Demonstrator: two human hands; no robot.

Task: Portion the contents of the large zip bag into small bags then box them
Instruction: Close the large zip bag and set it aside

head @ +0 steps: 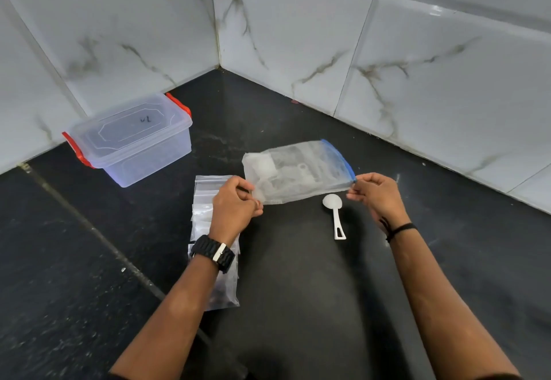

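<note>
White marble tiles corner our dark tabletop (298, 275). We hold the large zip bag (298, 171) just above it: our left hand (234, 204) pinches its bottom corner, our right hand (374, 192) pinches the blue zip end. It looks sealed, though its whitish contents are hard to make out. Small bags (208, 201) lie unfilled under our left wrist, the scoop (334, 209) idle, the box (131, 138) lidded. Portioning seems barely begun.

The left hand (234, 204) and its forearm cover part of the small bags (205, 195); the large bag's (298, 171) whitish contents stay unclear.
</note>
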